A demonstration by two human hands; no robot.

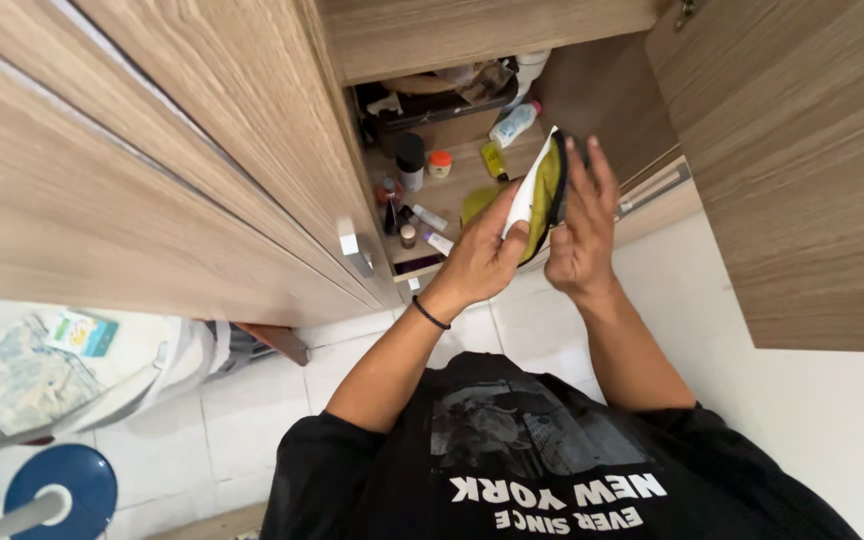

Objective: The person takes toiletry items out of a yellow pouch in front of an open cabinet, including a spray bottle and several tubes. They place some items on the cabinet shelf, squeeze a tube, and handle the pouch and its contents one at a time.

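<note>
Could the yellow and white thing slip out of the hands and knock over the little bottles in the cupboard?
Maybe. The left hand and right hand hold the yellow and white packet right above the open cupboard shelf. If it slipped, it might land among the small bottles standing close together there and tip some over. The open cupboard door also hangs near the person's head, so bumping it seems possible.

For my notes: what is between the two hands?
In the head view, a flat white-and-yellow pouch is pressed between the left hand and the right hand.
</note>
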